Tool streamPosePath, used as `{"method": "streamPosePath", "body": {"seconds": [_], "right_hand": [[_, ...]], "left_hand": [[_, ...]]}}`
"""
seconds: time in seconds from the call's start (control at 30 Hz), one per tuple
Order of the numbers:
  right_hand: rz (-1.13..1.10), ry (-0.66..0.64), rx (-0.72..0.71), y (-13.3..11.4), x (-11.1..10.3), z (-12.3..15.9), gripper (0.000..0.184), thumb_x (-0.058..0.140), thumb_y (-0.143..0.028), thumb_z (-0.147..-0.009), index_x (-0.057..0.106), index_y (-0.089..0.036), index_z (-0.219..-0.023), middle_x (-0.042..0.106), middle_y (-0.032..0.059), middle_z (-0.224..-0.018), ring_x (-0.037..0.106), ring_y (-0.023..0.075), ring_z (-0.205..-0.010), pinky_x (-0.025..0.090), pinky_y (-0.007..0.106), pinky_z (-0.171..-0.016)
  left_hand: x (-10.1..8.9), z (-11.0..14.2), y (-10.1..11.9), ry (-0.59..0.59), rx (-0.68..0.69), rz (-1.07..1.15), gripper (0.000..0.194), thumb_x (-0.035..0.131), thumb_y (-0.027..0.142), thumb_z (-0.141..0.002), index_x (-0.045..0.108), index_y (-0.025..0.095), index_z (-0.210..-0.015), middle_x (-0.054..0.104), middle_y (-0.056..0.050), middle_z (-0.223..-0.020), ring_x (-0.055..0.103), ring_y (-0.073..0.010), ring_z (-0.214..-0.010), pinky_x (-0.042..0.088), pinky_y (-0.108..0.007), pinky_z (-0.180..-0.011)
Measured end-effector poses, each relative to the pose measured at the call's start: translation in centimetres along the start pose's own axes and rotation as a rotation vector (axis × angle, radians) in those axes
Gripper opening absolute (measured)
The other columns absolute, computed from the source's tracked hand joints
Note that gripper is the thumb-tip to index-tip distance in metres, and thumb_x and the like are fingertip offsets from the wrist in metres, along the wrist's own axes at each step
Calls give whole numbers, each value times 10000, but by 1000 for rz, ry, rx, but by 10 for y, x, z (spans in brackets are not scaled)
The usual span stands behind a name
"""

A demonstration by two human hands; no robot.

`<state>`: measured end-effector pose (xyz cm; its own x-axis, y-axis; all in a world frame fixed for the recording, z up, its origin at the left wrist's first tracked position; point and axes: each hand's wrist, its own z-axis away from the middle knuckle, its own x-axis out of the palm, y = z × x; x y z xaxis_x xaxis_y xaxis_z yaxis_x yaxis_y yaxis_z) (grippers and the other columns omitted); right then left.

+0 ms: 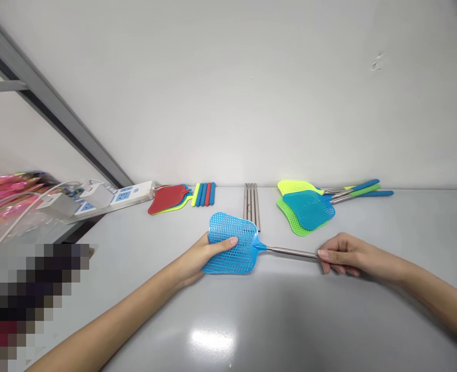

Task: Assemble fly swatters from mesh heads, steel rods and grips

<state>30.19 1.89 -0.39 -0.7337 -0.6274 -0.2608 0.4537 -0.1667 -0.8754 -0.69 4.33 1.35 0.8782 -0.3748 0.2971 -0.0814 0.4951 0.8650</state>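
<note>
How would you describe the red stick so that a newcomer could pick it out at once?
At the back left of the grey table, find the white power strip. Right of it, past the pile of swatter heads, lies a row of short sticks. The red stick is the only red one, between two blue ones.

Bright light glares white on the table [154, 320] at six o'clock, soft shadow at five, pixelation at eight.
</note>
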Motion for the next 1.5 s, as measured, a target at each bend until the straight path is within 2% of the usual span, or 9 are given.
{"method": "streamPosePath", "body": {"seconds": [0.2, 0.57, 0.77, 0.9, 1.03, 1.17, 1.3, 1.43, 1.5], "right_hand": [[-26, -42, 7, 0, -2, 1, 410, 527, -500, -767, 639, -111, -698, 451, -22, -521, 357, 51, -416, 225, 194, -409], [-7, -110, -41, 1, -6, 2, 405, 525, -478, -779, 673, -108, -713, 462, -6, -549, 405, 82, -508, 314, 198, -472], [53, -152, -93, 2, -7, 2, 359, 534, -437, -788, 686, -114, -746, 500, 13, -625, 425, 91, -562, 291, 198, -469], [30, -141, -85, 0, -7, 3, 347, 568, -438, -761, 685, -113, -734, 503, 9, -620, 415, 83, -554, 288, 187, -455], [-39, -136, -54, 0, -8, 2, 358, 550, -442, -775, 680, -110, -742, 489, 5, -598, 418, 81, -541, 302, 192, -470], [-158, -90, 28, -1, -9, 3, 365, 541, -449, -783, 674, -110, -799, 482, -6, -589, 375, 53, -469, 281, 193, -453], [-244, -76, 7, -3, -12, 3, 369, 567, -459, -756, 670, -106, -730, 525, 11, -630, 380, 51, -453, 320, 217, -475], [-267, -92, 0, -4, -14, 3, 362, 619, -403, -734, 659, -108, -939, 454, -31, -573, 373, 50, -446, 305, 212, -466], [-294, -73, -2, -3, -15, 2, 379, 635, -376, -729, 632, -123, -1011, 441, -42, -565, 360, 45, -441, 294, 204, -455]], "left_hand": [[-3, -3, 0, 19, -49, 56, 295, 621, 248, -758, 604, 134, -1029, 655, -118, -1011, 639, -230, -868, 496, -343, -816], [-3, -7, 4, 90, -116, 175, 354, 561, 268, -793, 568, 83, -1095, 598, -159, -1114, 576, -293, -998, 476, -408, -859], [-5, -12, 3, 150, -39, 310, 308, 510, 227, -815, 574, 70, -1072, 605, -149, -1106, 557, -290, -1029, 456, -415, -889], [-9, -15, 1, 178, -6, 312, 255, 517, 190, -804, 605, 71, -1012, 651, -140, -1013, 605, -265, -950, 478, -380, -864], [-12, -15, 0, 144, -45, 282, 263, 537, 138, -783, 604, 67, -1027, 654, -142, -1004, 612, -259, -937, 473, -366, -873], [-13, -14, -1, 72, -18, 238, 275, 534, 147, -799, 590, 64, -1055, 625, -152, -1067, 594, -268, -971, 462, -383, -886], [-13, -14, -2, 79, 12, 231, 291, 540, 169, -801, 582, 77, -1074, 625, -145, -1071, 593, -260, -974, 461, -368, -892], [-12, -14, 0, 127, -22, 266, 345, 535, 148, -774, 559, 85, -1111, 638, -130, -1050, 590, -257, -982, 453, -372, -902], [-11, -13, 1, 108, -69, 280, 385, 506, 134, -758, 541, 87, -1139, 634, -126, -1058, 578, -273, -999, 441, -406, -908]]}}
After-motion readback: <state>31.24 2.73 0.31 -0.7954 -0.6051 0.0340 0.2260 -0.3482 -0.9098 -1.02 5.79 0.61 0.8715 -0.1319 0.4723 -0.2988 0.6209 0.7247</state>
